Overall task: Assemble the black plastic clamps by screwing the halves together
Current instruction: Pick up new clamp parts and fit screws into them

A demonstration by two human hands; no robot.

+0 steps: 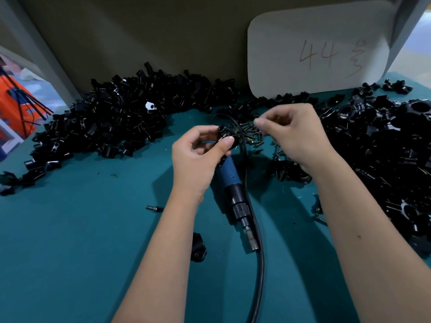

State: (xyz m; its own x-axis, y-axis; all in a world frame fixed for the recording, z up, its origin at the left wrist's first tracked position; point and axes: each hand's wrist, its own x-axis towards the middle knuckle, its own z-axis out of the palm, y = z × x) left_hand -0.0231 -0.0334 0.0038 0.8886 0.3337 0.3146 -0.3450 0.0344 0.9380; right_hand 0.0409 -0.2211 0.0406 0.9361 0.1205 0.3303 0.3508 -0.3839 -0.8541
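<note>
The left hand point(200, 150) pinches a black clamp point(227, 136) in its fingers above the green desk point(81, 241). The right hand point(293, 134) has its fingers pressed together over the little screws point(250, 134); what they hold is unclear.

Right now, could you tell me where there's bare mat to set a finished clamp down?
The widest bare stretch of the mat lies near left, below the left pile and left of the left hand's forearm. A narrower strip runs between the forearms, shared with the screwdriver and its cord. The right pile and the screws are crowded.
</note>
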